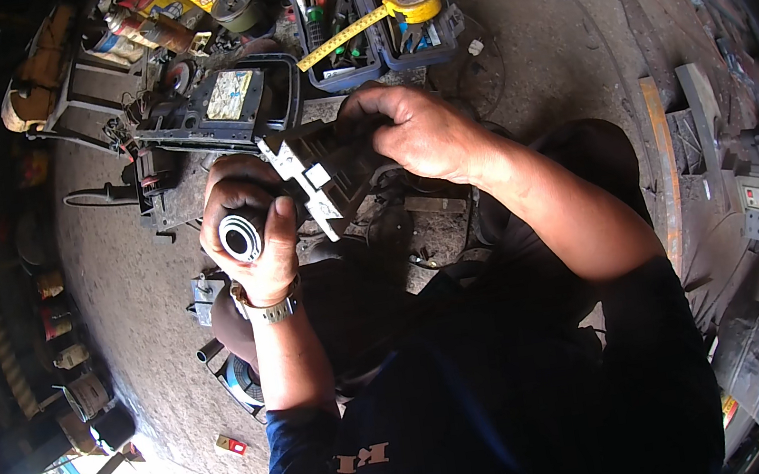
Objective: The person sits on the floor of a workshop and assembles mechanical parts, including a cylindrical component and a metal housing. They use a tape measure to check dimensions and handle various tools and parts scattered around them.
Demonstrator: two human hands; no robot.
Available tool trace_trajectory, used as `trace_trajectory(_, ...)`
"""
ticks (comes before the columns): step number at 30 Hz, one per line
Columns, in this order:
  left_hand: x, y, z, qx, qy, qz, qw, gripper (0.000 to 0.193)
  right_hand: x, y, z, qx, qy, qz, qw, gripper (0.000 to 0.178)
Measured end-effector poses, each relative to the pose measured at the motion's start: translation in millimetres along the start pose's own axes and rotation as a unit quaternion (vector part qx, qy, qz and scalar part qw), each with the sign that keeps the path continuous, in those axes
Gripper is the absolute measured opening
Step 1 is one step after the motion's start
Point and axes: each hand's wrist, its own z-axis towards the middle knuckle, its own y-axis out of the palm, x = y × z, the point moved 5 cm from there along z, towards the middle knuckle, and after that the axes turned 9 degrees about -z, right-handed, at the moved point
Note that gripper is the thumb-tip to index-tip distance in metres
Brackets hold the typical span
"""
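Here the left hand [273, 251] is clamped around a dark cylinder with a silver ringed end [253, 230], while the right hand [419, 136] grips a black, blocky metal part with a bright silver edge [331, 174], between the two hands (whether it joins the cylinder, the shadow makes hard to tell). Beyond them, a yellow tape measure [412, 5] lies across an open dark-blue plastic toolbox [347, 78].

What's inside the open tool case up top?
A green-handled tool and other tools show inside the tool case. A yellow tape measure lies across it, hiding whatever is directly beneath.
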Motion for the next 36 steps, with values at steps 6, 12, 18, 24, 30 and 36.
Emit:
trace_trajectory(6,-3,-1,1,0.001,0.007,-0.004,1.000,0.030,-8,-5,-1,-0.003,-0.012,-0.013,1.000,0.040)
trace_trajectory(12,-5,-2,2,-0.002,0.006,-0.010,1.000,0.030,-8,-9,-1,-0.005,-0.022,-0.003,1.000,0.037)
trace_trajectory(18,-5,-2,1,0.002,0.006,-0.019,1.000,0.029,-12,0,-3,-0.034,0.033,0.035,0.998,0.040)
trace_trajectory(24,-3,0,3,0.001,0.005,-0.011,1.000,0.030,-18,3,-1,-0.030,0.028,0.036,0.999,0.042)
trace_trajectory(30,-3,-3,2,0.006,0.001,-0.007,1.000,0.025,-17,4,1,-0.020,0.035,0.061,0.997,0.040)
trace_trajectory(36,-4,-3,3,0.002,0.002,-0.007,1.000,0.024,-9,5,4,-0.020,0.026,0.121,0.992,0.036)
